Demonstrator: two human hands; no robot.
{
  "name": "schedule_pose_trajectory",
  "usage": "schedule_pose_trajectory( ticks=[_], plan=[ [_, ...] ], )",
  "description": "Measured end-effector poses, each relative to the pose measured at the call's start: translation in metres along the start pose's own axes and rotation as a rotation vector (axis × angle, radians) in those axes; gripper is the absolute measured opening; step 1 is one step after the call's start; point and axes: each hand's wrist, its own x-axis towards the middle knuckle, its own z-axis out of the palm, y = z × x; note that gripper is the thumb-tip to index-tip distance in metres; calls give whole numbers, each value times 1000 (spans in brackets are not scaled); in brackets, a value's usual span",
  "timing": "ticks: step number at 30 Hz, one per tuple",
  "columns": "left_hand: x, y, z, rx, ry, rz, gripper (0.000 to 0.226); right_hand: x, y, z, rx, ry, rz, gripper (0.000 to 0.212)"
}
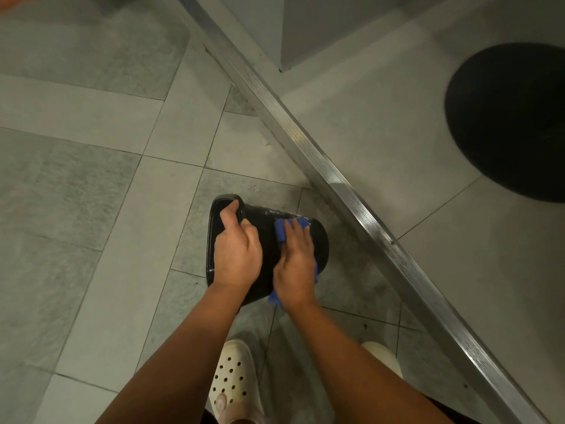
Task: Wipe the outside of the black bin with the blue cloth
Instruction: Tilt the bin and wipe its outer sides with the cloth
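You had the black bin tipped on its side on the tiled floor, mouth facing left, base near the metal threshold strip that crossed the floor diagonally; your left hand gripped the rim, fingers curled over its edge; your right hand lay flat on the bin's outer wall, fingers nearly straight, pressing the blue cloth against it; the cloth showed beyond your fingertips and under your wrist; your white clog stood just below the bin; a round black shape sat beyond the strip, toward the floor's right edge.
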Motion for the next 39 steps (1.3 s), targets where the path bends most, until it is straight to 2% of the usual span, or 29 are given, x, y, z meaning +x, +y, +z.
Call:
schedule_pose_trajectory(
  ticks=[2, 5, 7, 11, 14, 17, 22, 25, 29, 30, 32, 35, 37, 39],
  plan=[
    [0, 1, 1, 17, -3, 6, 39, -7, -6, 3, 25, -4, -103, 53],
    [2, 0, 0, 26, 10, 3, 40, -2, -13, 4, 48, -104, -239, 49],
    [2, -2, -2, 13, 20, -1, 39, 9, -10, 0, 62, -112, -214, 49],
    [0, -5, -1, 11, 1, 29, 38, 11, 1, -6, 16, -23, -28, 52],
    [1, -5, 0, 20, 10, 53, 39, -9, -6, 2, 0, -43, -163, 55],
    [2, -8, -2, 16, 12, 59, 39, -4, -18, 10, 39, -84, -261, 44],
    [-2, -11, -7, 1, 13, 37, 38, 23, -4, 3, 47, -64, -100, 44],
    [3, -6, -9, 32, -9, 20, 38, 21, 8, -5, 12, 13, -15, 37],
    [13, -2, -11, 96, -34, -80, 38, 22, 19, -8, -95, 83, -136, 32],
    [15, -2, -13, 116, -30, -105, 36, 24, 24, -8, -63, 78, -134, 32],
    [17, -1, -15, 126, 3, -143, 35, 25, 32, -11, 48, 50, 6, 29],
    [16, 5, -10, 6, 29, -218, 31, 21, 43, -16, 175, 110, 202, 27],
    [15, 9, -4, -30, 22, -219, 27, 9, 42, -14, 237, 113, 204, 30],
    [13, 8, 1, -9, 17, -176, 29, -5, 35, -9, 246, 93, 111, 34]
  ],
)
